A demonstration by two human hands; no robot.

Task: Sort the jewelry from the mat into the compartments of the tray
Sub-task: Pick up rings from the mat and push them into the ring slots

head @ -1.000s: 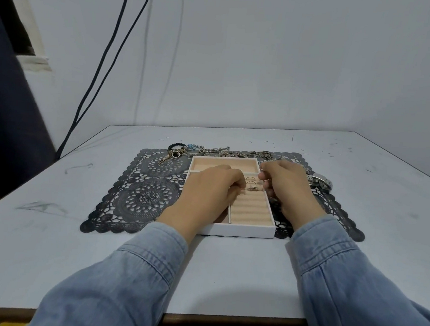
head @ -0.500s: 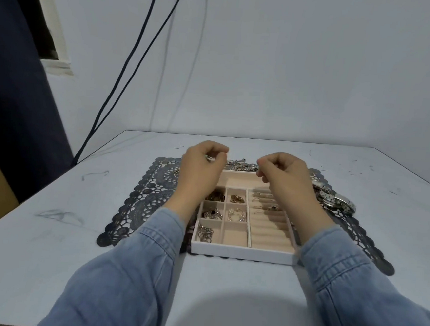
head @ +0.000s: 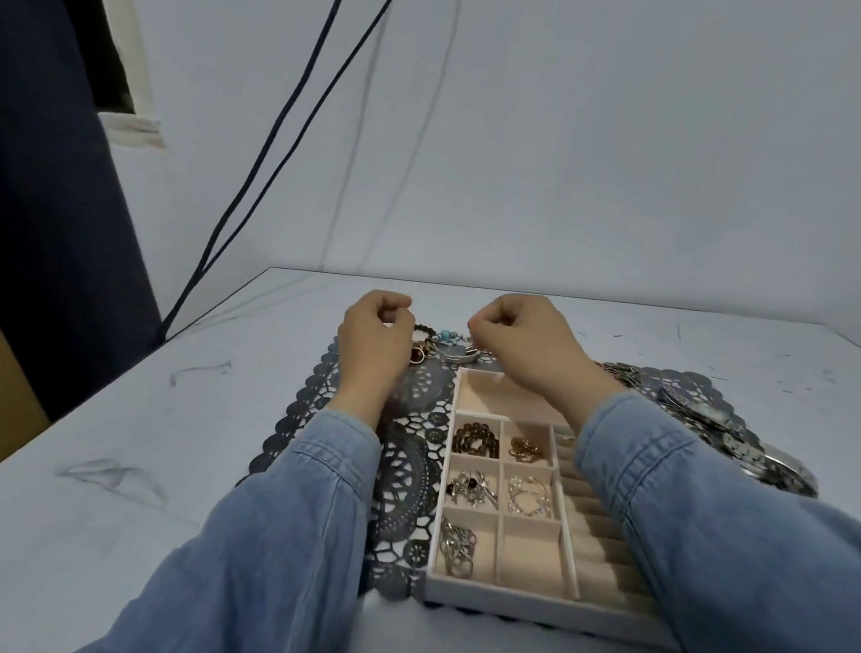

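A white tray point(head: 524, 609) with beige compartments lies on the dark lace mat point(head: 406, 479). Several small compartments on its left hold rings and earrings; my right sleeve covers most of the ring rows on its right. My left hand point(head: 373, 337) hovers over the mat's far left corner with its fingers curled, and whether it holds anything is hidden. My right hand point(head: 520, 343) is beyond the tray's far edge, its fingertips pinching what looks like a thin silver piece above a silver bangle point(head: 459, 357). A dark bead bracelet point(head: 425, 329) lies between my hands.
Metal watches and bracelets point(head: 719, 426) are heaped on the mat's right side. Two dark cables point(head: 290, 124) run down the wall to the table's far left corner. A dark curtain point(head: 42, 192) hangs at the left.
Both hands left the tray's ring rows and moved to the jewelry along the mat's far edge, then shifted left. The small compartments came into view.
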